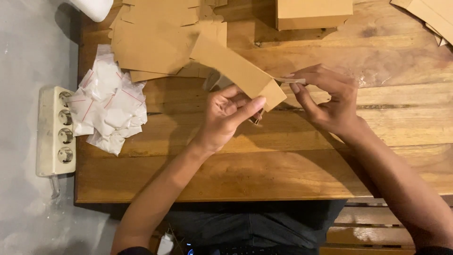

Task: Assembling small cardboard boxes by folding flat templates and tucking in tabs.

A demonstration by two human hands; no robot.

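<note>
The card sleeve (238, 71), a long flat brown piece, lies tilted above the middle of the bench (283, 165), its upper end toward the stack of flat cards (160, 42) and its lower end at the hands. The left hand (226, 115) grips that lower end: the thumb lies along its edge and the other fingers (236, 101) curl closed beneath it. Something small and dark shows just under the thumb, too hidden to identify.

The right hand (330, 99) is just beside the sleeve's open end. Its thumb and forefinger are pinched shut on a small clear strip (289, 80), which points at the sleeve's end and seems to touch it; what the strip is cannot be told.

To the left on the bench sits a heap of small white bags (108, 106) with thin red lines, well apart from the hands. Beyond the bench's left edge, on the grey floor (28, 56), lies a white power strip (56, 130) with four round sockets. A closed brown box (314, 14) stands at the far edge of the bench, and more flat brown card (434, 19) lies at the far right corner. A white object (94, 7) shows at the top left, cut off by the frame. The person's dark clothing shows at the near edge.
</note>
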